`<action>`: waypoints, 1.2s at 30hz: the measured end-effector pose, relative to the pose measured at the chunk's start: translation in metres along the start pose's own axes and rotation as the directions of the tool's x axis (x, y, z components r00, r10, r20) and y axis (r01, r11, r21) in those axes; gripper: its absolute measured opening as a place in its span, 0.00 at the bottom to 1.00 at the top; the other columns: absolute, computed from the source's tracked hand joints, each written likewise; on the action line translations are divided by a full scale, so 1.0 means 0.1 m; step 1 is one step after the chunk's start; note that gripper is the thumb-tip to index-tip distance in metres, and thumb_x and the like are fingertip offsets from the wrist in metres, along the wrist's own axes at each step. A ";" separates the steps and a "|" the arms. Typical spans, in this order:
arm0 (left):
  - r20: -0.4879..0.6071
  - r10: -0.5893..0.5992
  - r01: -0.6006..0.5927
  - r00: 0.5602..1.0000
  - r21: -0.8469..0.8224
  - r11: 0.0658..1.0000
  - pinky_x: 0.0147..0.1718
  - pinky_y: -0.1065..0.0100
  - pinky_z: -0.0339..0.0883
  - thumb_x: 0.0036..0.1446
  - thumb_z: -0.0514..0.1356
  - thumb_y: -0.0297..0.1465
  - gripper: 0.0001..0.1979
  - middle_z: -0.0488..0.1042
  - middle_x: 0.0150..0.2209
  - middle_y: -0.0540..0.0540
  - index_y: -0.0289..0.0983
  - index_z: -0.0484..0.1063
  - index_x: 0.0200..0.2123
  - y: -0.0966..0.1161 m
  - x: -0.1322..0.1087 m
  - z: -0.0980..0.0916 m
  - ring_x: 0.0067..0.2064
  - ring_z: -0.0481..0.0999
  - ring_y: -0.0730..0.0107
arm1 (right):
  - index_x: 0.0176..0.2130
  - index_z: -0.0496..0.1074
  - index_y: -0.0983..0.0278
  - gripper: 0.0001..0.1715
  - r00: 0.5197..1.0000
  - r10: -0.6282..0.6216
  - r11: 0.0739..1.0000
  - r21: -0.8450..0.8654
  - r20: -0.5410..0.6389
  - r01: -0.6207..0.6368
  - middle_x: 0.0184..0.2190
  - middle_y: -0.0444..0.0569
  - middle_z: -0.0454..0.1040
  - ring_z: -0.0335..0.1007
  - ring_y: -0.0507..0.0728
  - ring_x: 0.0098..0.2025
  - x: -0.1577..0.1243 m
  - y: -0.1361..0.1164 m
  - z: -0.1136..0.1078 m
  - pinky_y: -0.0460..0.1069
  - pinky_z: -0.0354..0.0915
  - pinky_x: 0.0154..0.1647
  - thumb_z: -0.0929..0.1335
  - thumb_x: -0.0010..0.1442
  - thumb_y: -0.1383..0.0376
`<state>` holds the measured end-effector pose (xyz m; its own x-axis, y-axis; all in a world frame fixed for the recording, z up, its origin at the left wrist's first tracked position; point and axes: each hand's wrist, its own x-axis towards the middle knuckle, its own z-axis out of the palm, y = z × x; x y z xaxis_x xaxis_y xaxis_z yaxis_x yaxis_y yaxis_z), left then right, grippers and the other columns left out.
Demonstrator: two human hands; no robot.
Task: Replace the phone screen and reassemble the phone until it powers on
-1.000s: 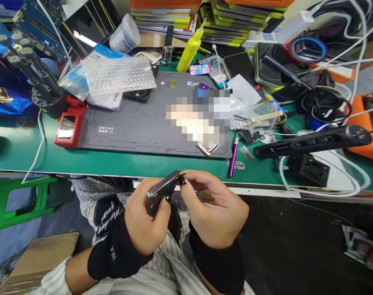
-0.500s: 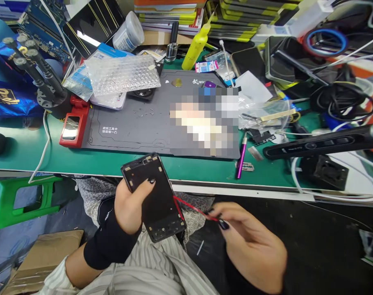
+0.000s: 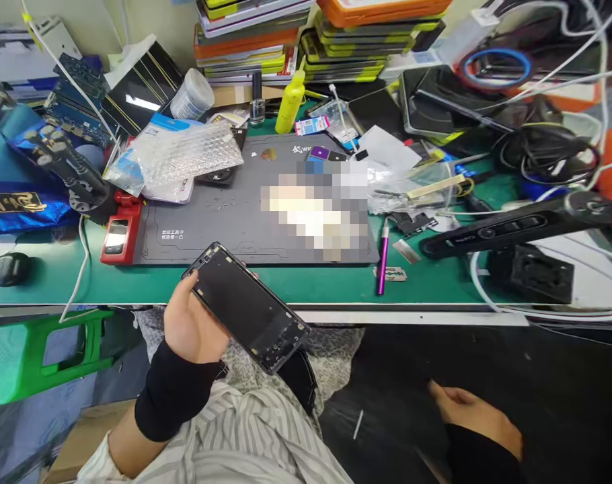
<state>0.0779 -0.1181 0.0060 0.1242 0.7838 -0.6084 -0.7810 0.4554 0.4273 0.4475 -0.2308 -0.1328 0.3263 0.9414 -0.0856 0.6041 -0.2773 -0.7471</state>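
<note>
My left hand (image 3: 192, 326) grips a black phone frame (image 3: 246, 307) from below, holding it tilted over my lap, just in front of the green bench edge (image 3: 235, 289). Its inner side faces up and shows small holes near the lower end. My right hand (image 3: 470, 411) hangs low to the right, away from the phone, over the dark floor. Its fingers are loosely curled, and I cannot see anything in them. A grey work mat (image 3: 225, 215) lies on the bench beyond the phone.
A purple knife (image 3: 382, 255) and a razor blade (image 3: 393, 273) lie right of the mat. A red fixture (image 3: 118, 232) sits at its left. Bubble wrap (image 3: 185, 151), a yellow bottle (image 3: 289, 101), stacked trays, cables and a black handheld tool (image 3: 518, 225) crowd the bench. A green stool (image 3: 44, 349) stands left.
My right hand pulled a red strip off the phone frame, then dropped away low to the right; the strip is no longer visible. My left hand turned the frame and raised it slightly.
</note>
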 end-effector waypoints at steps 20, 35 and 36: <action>-0.192 0.435 -0.475 0.880 -0.310 0.823 0.63 0.44 0.50 0.61 0.44 0.44 0.26 0.75 0.52 0.41 0.38 0.72 0.52 0.45 0.25 -0.19 0.58 0.69 0.53 | 0.55 0.63 0.70 0.36 0.866 -0.382 0.686 -0.529 0.322 0.500 0.48 0.64 0.74 0.70 0.71 0.50 1.49 -2.25 0.61 0.58 0.68 0.43 0.70 0.49 0.58; -0.154 0.376 -0.396 0.914 -0.127 0.910 0.54 0.49 0.64 0.65 0.41 0.40 0.26 0.78 0.45 0.40 0.37 0.64 0.59 0.40 0.34 -0.25 0.44 0.79 0.58 | 0.44 0.67 0.68 0.39 0.903 -0.126 0.768 -0.536 0.410 0.351 0.36 0.56 0.74 0.72 0.66 0.37 1.83 -2.37 0.72 0.51 0.62 0.30 0.73 0.35 0.51; -0.145 0.319 -0.330 0.936 -0.054 0.942 0.53 0.50 0.66 0.65 0.41 0.40 0.26 0.78 0.44 0.39 0.36 0.62 0.60 0.43 0.30 -0.30 0.43 0.80 0.57 | 0.42 0.67 0.67 0.37 0.905 -0.107 0.780 -0.529 0.413 0.333 0.33 0.54 0.74 0.71 0.65 0.34 1.85 -2.38 0.73 0.51 0.61 0.28 0.73 0.34 0.50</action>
<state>0.0299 -0.0879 -0.0141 -0.2220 0.8182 -0.5303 -0.8104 0.1476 0.5670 0.3111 0.0235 -0.0194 -0.0692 0.9604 -0.2698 0.9648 -0.0043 -0.2628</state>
